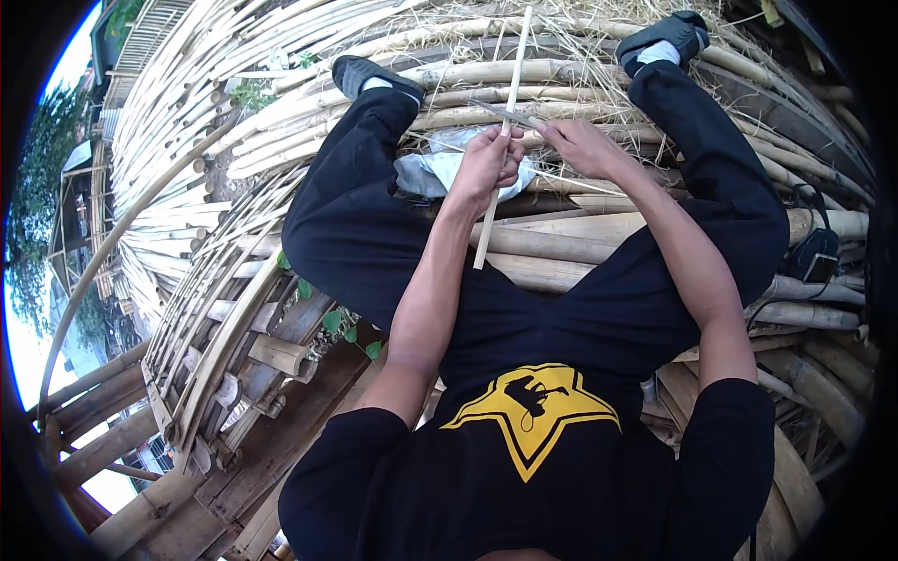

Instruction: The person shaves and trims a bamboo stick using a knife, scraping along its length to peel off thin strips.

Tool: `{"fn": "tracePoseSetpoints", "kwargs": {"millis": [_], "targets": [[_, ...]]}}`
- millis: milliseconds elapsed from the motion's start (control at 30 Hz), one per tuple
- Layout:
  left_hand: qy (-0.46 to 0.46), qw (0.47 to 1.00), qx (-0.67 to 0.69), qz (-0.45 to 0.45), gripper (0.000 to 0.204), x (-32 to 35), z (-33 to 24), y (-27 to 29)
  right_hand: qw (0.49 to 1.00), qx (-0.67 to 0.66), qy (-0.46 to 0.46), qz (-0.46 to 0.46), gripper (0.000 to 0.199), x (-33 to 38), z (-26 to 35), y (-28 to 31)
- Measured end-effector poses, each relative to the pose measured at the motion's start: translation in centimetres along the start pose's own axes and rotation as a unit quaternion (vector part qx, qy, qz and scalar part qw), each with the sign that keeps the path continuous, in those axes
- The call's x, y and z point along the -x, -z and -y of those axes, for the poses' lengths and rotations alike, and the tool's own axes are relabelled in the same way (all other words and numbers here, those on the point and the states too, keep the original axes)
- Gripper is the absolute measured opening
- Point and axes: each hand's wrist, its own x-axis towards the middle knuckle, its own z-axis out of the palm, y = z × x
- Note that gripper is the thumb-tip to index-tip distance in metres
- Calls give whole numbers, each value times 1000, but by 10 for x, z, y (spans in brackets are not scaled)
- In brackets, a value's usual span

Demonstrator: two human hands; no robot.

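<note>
My left hand [485, 165] is closed around a long, narrow, pale bamboo strip [517, 67]. The strip stands nearly lengthwise in front of me, its near end beside my lap and its far end between my feet. In my right hand [586, 150] is a knife, gripped by its handle. Its thin blade [496, 109] points to the left and lies across the strip just beyond my left fingers; whether the edge bites into the strip cannot be made out. A pale grey-white cloth or plastic sheet [426, 176] lies beneath my hands.
My legs are spread over stacked bamboo poles [552, 245]. Thin shavings [585, 70] are strewn around the far poles. A black device with a strap [814, 257] rests at the right. Split bamboo pieces [279, 353] and a curved pole [126, 234] are at the left.
</note>
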Motion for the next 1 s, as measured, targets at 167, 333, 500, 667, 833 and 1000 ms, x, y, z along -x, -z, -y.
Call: {"fn": "tracePoseSetpoints", "kwargs": {"millis": [167, 333, 500, 667, 833, 1000], "targets": [[-3, 999, 38, 20, 23, -3, 4, 4, 1000, 9, 12, -3, 55, 2, -2, -2], [-13, 1000, 14, 11, 19, 1, 2, 3, 994, 12, 96, -54, 46, 0, -10, -13], [-2, 999, 31, 21, 18, 3, 3, 1, 991, 37, 113, -66, 43, 1, -16, -10], [16, 999, 48, 19, 17, 2, 7, 2, 992, 72, 86, -60, 47, -5, -24, -10], [21, 998, 49, -13, 16, -2, 7, 5, 986, 103, 106, -81, 47, -14, -25, -7], [45, 995, 75, 38, 13, 24, 9, 7, 966, 122, -113, -199, 52, -35, -124, 28]]}}
